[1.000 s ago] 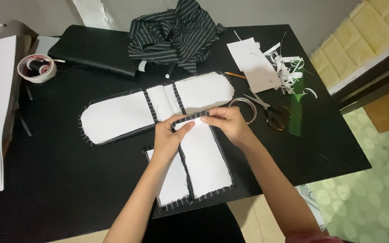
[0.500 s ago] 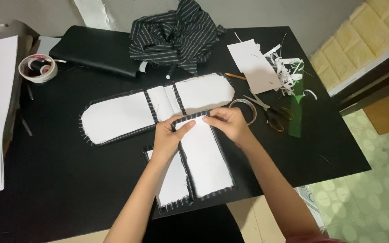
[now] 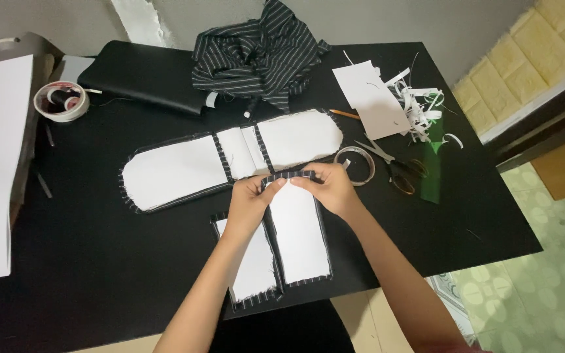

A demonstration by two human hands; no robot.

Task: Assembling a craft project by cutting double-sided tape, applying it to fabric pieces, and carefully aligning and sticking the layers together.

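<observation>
My left hand (image 3: 251,199) and my right hand (image 3: 327,189) both pinch the far end of a white card panel (image 3: 297,235) edged with black striped fabric. It lies flat on the black table (image 3: 86,261). A second such panel (image 3: 251,265) lies just left of it, partly under my left forearm. Beyond my hands lies a long white piece (image 3: 178,170) with rounded ends, bordered in the same folded fabric and split by two black strips.
A clear tape ring (image 3: 356,165) and scissors (image 3: 397,168) sit right of my hands, with a green strip (image 3: 433,173), paper scraps (image 3: 416,108) and a white card (image 3: 369,98). Crumpled striped fabric (image 3: 259,55) lies at the back. A tape roll (image 3: 61,101) is far left.
</observation>
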